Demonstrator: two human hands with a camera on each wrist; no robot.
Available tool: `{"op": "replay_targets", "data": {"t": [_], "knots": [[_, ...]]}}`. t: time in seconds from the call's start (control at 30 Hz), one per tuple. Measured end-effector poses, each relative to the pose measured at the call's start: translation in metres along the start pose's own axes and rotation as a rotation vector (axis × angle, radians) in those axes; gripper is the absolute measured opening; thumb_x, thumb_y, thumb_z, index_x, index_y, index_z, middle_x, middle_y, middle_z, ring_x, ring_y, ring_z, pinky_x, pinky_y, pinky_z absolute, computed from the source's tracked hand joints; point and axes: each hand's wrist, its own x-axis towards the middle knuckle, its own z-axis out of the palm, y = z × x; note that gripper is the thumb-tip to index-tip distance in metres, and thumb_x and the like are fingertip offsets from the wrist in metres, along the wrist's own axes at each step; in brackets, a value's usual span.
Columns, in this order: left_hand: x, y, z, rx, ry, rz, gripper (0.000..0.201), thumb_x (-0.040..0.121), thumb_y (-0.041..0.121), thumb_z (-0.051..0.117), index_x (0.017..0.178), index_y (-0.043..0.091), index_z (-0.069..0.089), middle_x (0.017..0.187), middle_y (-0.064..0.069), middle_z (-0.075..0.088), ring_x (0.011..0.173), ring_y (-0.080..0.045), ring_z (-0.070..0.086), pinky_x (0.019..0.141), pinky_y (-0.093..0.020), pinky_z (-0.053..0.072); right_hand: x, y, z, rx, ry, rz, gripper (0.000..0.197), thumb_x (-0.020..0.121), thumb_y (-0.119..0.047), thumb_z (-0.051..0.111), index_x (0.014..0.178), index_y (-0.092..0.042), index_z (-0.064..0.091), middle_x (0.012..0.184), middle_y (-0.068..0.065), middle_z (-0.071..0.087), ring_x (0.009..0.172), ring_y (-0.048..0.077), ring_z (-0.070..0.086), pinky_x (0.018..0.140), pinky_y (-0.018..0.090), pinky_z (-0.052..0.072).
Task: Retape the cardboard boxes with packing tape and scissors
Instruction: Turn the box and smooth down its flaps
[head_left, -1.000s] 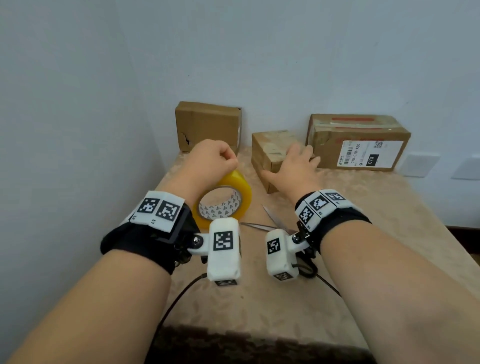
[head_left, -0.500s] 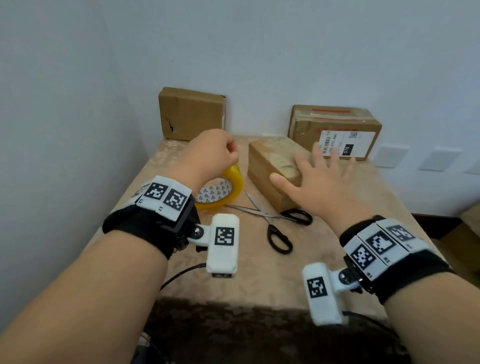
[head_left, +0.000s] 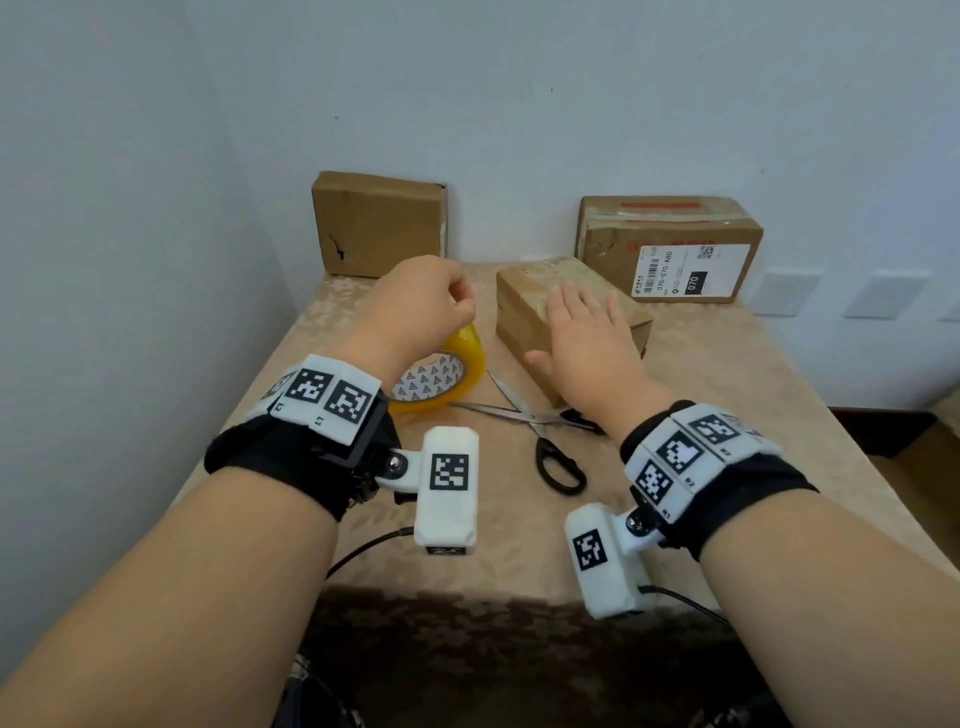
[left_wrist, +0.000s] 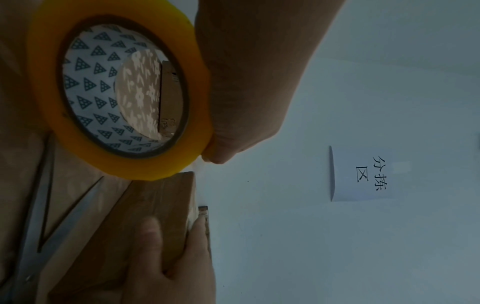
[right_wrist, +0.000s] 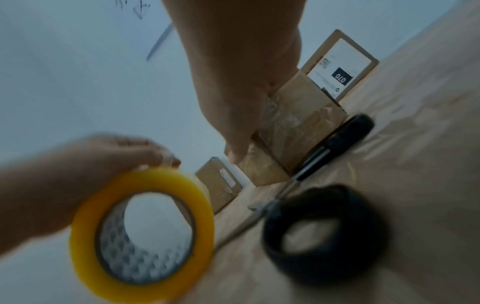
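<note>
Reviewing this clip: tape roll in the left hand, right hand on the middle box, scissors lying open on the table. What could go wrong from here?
1. The scissors lie open with blades pointing toward the tape roll and just under the right hand; a blind reach could meet a blade.
2. The right hand rests flat on the small box rather than gripping it, so pulling tape across may slide it.
3. The left hand pinches the tape's end; it could slip back onto the roll.
</note>
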Motion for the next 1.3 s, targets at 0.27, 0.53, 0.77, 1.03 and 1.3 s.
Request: {"op": "replay_targets", "data": {"t": [0.27, 0.53, 0.77, 1.03, 1.3], "knots": [[-0.003, -0.001, -0.002, -0.033, 0.006, -0.001, 0.014, 0.092, 0.019, 0.054, 0.096, 0.014, 0.066, 0.099, 0.001, 0.063, 0.090, -0.017, 0.058, 0.065, -0.026, 0.042, -0.012, 0.009, -0.002, 0.011, 0.028, 0.134, 0.062, 0.100, -0.047, 0.021, 0.145, -0.006, 0.032, 0.150, 0.014, 0.035, 0.143, 0.028, 0.025, 0.118, 0.052, 0.014], [-0.005, 0.000, 0.003, -0.019, 0.008, 0.056, 0.010, 0.090, 0.022, 0.056, 0.085, 0.020, 0.064, 0.087, 0.009, 0.059, 0.077, -0.012, 0.054, 0.067, -0.031, 0.047, -0.011, 0.005, -0.027, 0.124, -0.009, 0.020, 0.070, 0.100, -0.050, 0.033, 0.154, -0.023, -0.002, 0.160, 0.015, 0.011, 0.148, 0.031, 0.003, 0.117, 0.051, -0.005], [-0.014, -0.014, -0.007, -0.168, -0.002, 0.077, 0.008, 0.090, 0.020, 0.060, 0.087, 0.018, 0.067, 0.082, 0.016, 0.059, 0.076, 0.003, 0.052, 0.063, -0.014, 0.038, -0.006, -0.045, -0.039, 0.980, -0.090, -0.021, 0.031, 0.086, -0.028, 0.070, 0.108, -0.006, 0.070, 0.111, 0.013, 0.069, 0.105, 0.024, 0.064, 0.091, 0.032, 0.052], [-0.015, -0.025, -0.018, -0.132, -0.035, 0.008, 0.030, 0.093, 0.033, 0.057, 0.119, 0.018, 0.058, 0.103, 0.010, 0.057, 0.087, 0.000, 0.051, 0.079, -0.016, 0.039, 0.006, -0.063, -0.033, 1.199, 0.027, 0.130, 0.022, 0.090, -0.013, 0.065, 0.069, -0.014, 0.059, 0.075, 0.004, 0.064, 0.083, 0.024, 0.069, 0.073, 0.032, 0.059], [-0.021, -0.030, -0.025, -0.270, -0.231, -0.154, 0.033, 0.089, 0.045, 0.058, 0.101, 0.015, 0.065, 0.098, -0.005, 0.066, 0.092, -0.022, 0.063, 0.084, -0.041, 0.051, 0.011, -0.068, -0.032, 0.859, 0.210, 0.067, 0.015, 0.095, -0.015, 0.054, 0.080, -0.015, 0.054, 0.071, -0.010, 0.049, 0.076, 0.013, 0.050, 0.060, 0.023, 0.036]]}}
